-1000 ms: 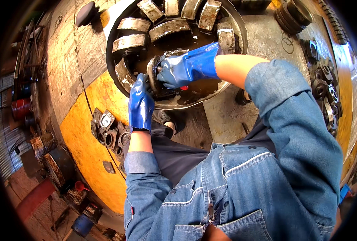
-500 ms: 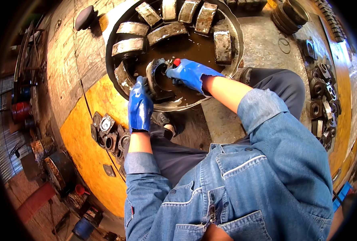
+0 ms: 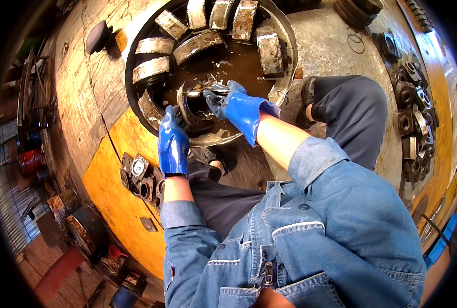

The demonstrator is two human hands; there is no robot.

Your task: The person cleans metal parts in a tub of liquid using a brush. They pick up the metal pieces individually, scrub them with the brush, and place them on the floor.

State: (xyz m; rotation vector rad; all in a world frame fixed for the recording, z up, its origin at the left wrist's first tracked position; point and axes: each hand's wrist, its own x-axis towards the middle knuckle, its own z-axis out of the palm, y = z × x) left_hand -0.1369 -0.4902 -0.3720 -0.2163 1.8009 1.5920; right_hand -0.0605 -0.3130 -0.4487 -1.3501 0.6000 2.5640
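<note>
In the round metal pan (image 3: 293, 51), a curved metal piece (image 3: 185, 110) like a half-ring stands tilted in brown liquid. My left hand (image 3: 173, 146), in a blue rubber glove, is closed on its left near edge; part of the fingers is hidden behind the glove. My right hand (image 3: 241, 110), also blue-gloved, is closed round a slim tool (image 3: 194, 94) whose shiny metal end reaches the inner curve of the piece. The tool's handle is hidden in my palm. Another curved piece (image 3: 150, 109) lies just left of my left hand.
Several more curved pieces (image 3: 154, 69) line the pan's left and far wall. Small dark metal parts (image 3: 145, 187) lie on the yellow board (image 3: 115, 205) at left, and more (image 3: 405, 122) at right. Beyond the pan on the right sit stacked rings (image 3: 359, 13) and a thin wire loop (image 3: 356, 43).
My right hand has turned and lowered the tool into the inner curve; its red end no longer shows. My left hand keeps hold of the piece. The whole view has shifted slightly.
</note>
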